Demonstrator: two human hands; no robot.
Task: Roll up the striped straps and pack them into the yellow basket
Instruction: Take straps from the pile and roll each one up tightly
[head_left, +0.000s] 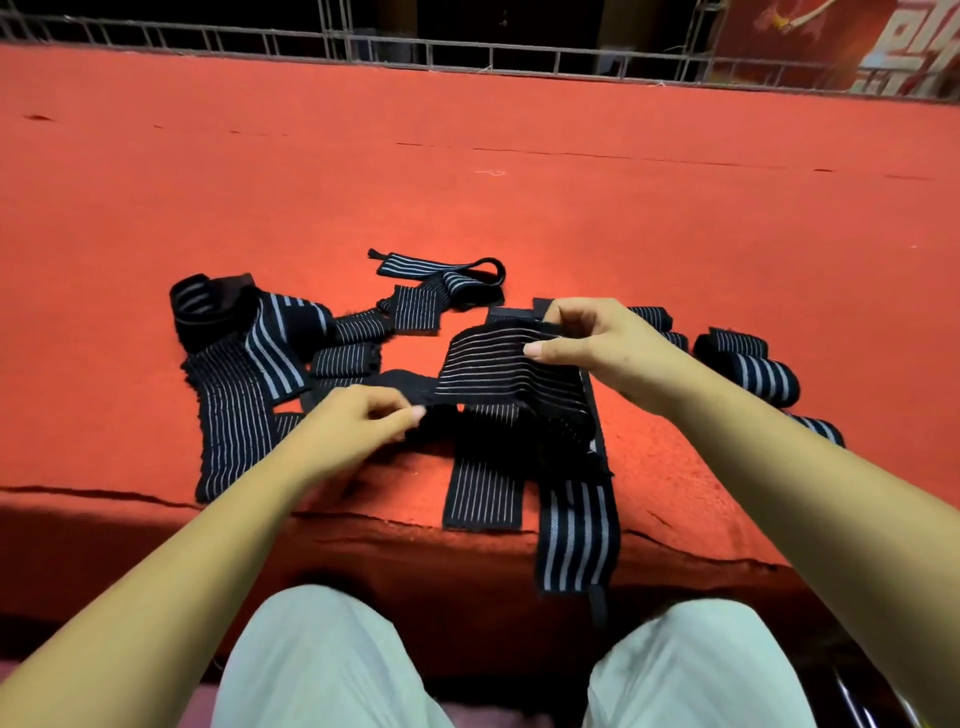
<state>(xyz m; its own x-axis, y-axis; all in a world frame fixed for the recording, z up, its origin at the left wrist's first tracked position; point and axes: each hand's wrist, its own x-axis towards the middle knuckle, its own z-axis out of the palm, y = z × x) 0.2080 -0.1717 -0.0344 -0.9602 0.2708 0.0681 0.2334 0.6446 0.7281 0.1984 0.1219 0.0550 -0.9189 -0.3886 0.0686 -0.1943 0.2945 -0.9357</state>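
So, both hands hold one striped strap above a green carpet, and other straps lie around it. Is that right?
Not quite: the carpet is red, not green, as the head view shows. The rest holds: the left hand and the right hand both hold one striped strap, and other straps lie around it.

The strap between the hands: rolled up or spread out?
Spread out: the strap hangs unrolled between left hand and right hand, both pinching it.

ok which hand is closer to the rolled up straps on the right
Right. The right hand pinches the held strap just left of the rolled straps; the left hand grips that strap's other end, much farther left.
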